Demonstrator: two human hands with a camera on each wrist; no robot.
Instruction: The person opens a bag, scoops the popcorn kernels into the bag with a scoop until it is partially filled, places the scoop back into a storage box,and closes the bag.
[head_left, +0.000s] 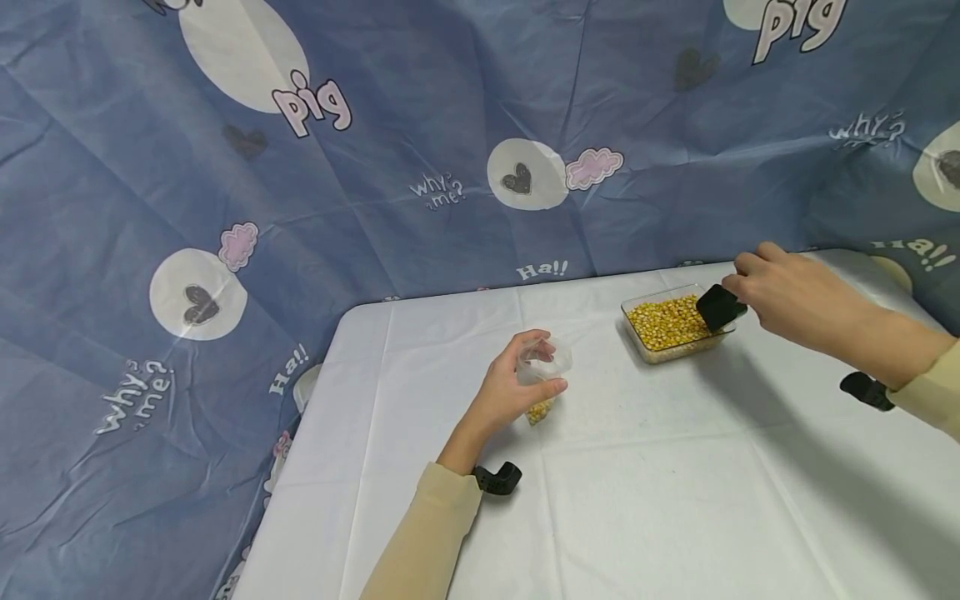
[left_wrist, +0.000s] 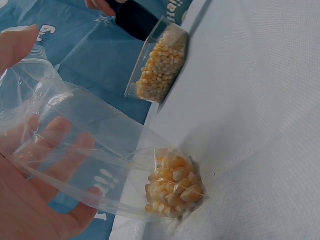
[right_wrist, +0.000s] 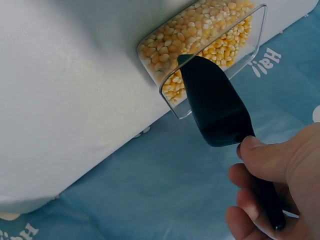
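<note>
My left hand curls round the upper part of a clear plastic bag and keeps its mouth spread. Yellow corn kernels fill the bottom of the bag, which meets the white tabletop. My right hand grips the thin handle of a black scoop. The scoop's blade slants down over the rim of a clear rectangular container, its tip among the kernels inside. Loose corn fills much of that container, which stands to the right of the bag.
A white cloth with fold creases covers the table. Behind its far edge hangs a blue printed curtain. Each wrist wears a black camera mount, the left one close above the cloth.
</note>
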